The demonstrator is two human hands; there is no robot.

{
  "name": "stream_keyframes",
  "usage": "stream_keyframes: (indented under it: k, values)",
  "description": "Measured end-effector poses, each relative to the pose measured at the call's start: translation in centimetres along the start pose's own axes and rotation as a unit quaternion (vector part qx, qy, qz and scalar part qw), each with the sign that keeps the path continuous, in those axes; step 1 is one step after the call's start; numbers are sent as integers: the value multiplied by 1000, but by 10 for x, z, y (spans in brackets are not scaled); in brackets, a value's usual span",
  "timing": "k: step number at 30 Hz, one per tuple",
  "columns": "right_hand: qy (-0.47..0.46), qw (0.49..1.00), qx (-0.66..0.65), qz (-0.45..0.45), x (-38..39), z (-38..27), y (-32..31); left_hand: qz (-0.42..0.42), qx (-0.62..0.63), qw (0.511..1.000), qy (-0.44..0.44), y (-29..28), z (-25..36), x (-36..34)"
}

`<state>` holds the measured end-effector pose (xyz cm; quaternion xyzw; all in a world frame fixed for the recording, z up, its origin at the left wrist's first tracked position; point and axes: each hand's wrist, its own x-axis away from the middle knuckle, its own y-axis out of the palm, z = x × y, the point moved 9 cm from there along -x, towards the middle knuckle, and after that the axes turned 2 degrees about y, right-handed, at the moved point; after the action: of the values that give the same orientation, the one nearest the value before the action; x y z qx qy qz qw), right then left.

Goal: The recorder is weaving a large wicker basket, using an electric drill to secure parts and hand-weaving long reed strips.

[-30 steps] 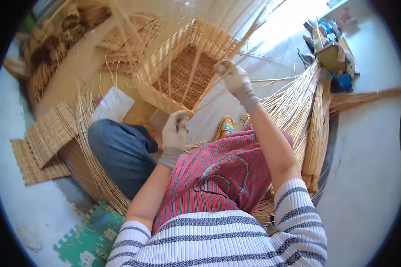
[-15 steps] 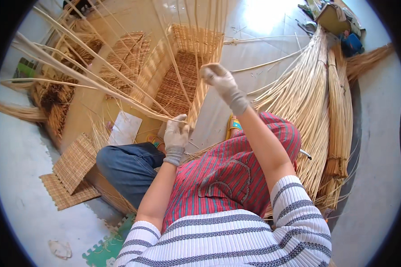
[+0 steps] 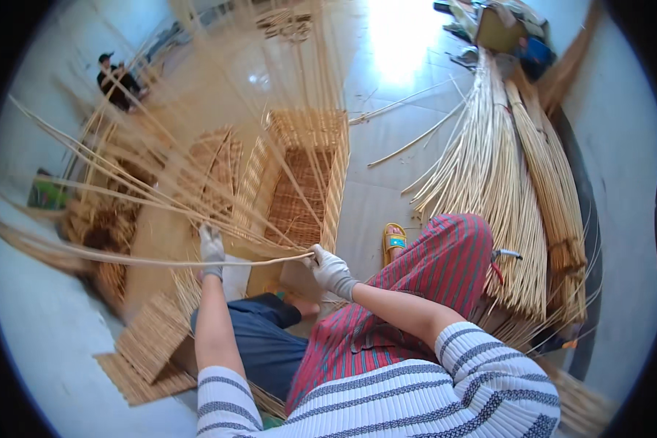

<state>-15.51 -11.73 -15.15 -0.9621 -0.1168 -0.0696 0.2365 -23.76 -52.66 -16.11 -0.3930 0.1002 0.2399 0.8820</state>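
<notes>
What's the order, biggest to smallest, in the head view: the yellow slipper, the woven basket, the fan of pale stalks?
Fan of pale stalks
Woven basket
Yellow slipper, the smallest

- Basket-weaving workshop, by its contents; tiled floor (image 3: 383, 190).
- Wicker basket (image 3: 336, 197), long canes (image 3: 270, 262) rising over it, just beyond the right hand (image 3: 330, 273).
- Bundles of pale stalks (image 3: 504, 212) well right of that hand.
- Woven panels (image 3: 150, 332), overlapping, left of the left hand (image 3: 212, 248).
</notes>
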Motion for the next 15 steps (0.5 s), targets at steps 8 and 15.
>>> stream_keyframes:
  k: [8, 15]
  values:
    - [-26, 998, 63, -1, -9, 25, -8, -43, 59, 997, 5, -3, 42, 5]
    - [157, 960, -82, 217, -36, 140, -76, -71, 13, 996, 54, 8, 106, 124]
